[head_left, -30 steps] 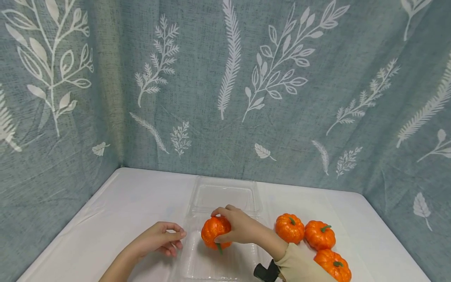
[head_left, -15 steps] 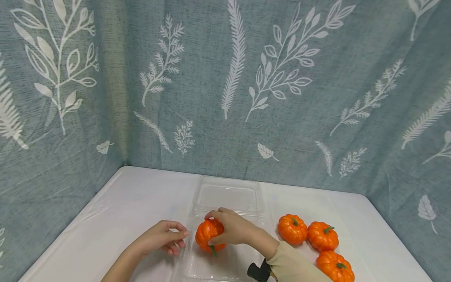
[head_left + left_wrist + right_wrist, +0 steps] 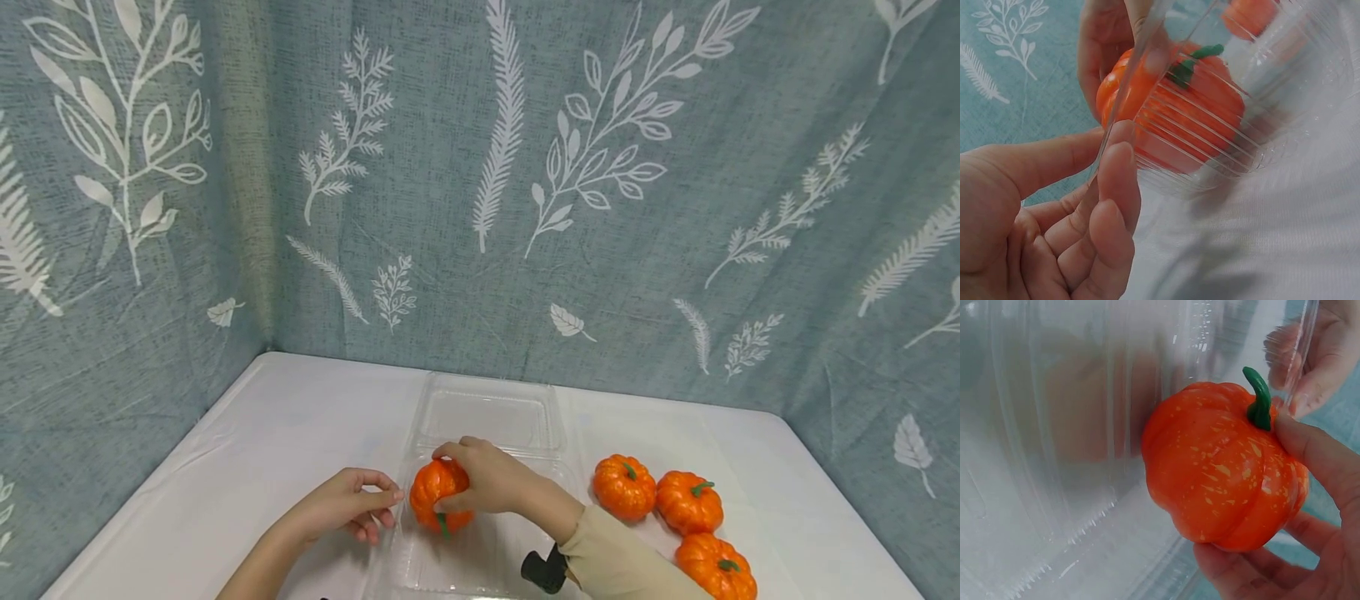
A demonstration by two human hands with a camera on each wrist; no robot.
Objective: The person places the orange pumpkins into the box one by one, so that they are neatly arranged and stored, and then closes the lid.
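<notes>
An orange toy pumpkin (image 3: 1216, 469) with a green stem is gripped by my right hand (image 3: 491, 477), thumb near the stem and fingers on the opposite side. It sits within the left part of a clear plastic clamshell container (image 3: 487, 558), low down; whether it touches the bottom I cannot tell. My left hand (image 3: 347, 504) pinches the container's left rim between thumb and fingers, as the left wrist view shows. Through the clear wall the same pumpkin (image 3: 1179, 112) appears close to those fingertips. The container's lid (image 3: 487, 417) lies folded back, away from me.
To the right of the container, three more orange pumpkins stand on the white table: one nearest the container (image 3: 624, 487), a middle one (image 3: 686, 504) and a front one (image 3: 712, 567). A blue-green curtain (image 3: 450, 167) with white leaf prints hangs behind and at the sides.
My right hand has carried the pumpkin left and slightly down, toward the container's left wall. The left hand keeps its place on the rim. The head view has shifted slightly.
</notes>
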